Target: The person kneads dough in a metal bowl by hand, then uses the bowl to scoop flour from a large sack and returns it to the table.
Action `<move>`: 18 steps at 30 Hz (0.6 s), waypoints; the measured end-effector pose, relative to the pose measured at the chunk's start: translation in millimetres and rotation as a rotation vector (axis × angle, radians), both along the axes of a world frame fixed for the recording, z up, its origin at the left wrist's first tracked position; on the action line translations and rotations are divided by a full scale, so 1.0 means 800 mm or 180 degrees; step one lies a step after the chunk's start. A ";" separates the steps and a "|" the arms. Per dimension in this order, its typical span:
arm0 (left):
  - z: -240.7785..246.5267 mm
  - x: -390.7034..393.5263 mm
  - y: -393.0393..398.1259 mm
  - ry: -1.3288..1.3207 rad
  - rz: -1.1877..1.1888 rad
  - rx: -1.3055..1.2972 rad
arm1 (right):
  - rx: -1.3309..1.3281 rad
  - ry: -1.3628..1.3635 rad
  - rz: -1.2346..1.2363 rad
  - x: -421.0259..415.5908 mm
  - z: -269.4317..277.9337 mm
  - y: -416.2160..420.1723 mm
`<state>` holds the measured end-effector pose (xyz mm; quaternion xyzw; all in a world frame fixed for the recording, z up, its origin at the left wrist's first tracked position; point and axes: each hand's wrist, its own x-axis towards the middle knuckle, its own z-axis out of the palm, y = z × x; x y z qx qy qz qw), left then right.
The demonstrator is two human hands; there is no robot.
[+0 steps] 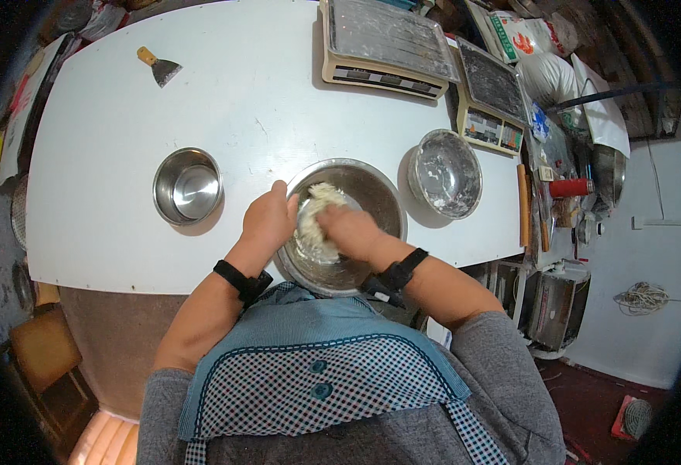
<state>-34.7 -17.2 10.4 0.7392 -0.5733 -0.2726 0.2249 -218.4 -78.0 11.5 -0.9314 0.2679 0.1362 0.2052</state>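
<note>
A large stainless steel mixing bowl (388, 209) stands at the table's near edge, right in front of my apron. Pale, shaggy dough (312, 226) lies in it, with some loose flour on the bottom. My left hand (269, 216) grips the bowl's left rim, thumb pointing up. Inside the bowl, my right hand (351, 231) is blurred and has its curled fingers on the dough; the fingertips are partly hidden.
To the left stands a small steel pot (188, 187), with a wooden-handled scraper (159, 67) farther back. A floury metal bowl (446, 174) sits on the right. Behind it are two digital scales (387, 40). A wooden rolling pin (523, 206) lies along the right edge.
</note>
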 end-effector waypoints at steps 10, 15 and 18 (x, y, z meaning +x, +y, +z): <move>-0.003 -0.002 0.001 -0.0067 0.0123 -0.0079 | -0.0566 -0.0153 -0.0047 0.033 -0.018 0.022; 0.004 -0.004 0.000 -0.0031 0.0091 -0.0061 | 0.0301 -0.0081 0.0819 0.000 0.005 0.049; 0.001 -0.004 0.002 -0.0058 0.0028 -0.0081 | 0.0004 -0.0522 0.0893 0.011 -0.011 0.036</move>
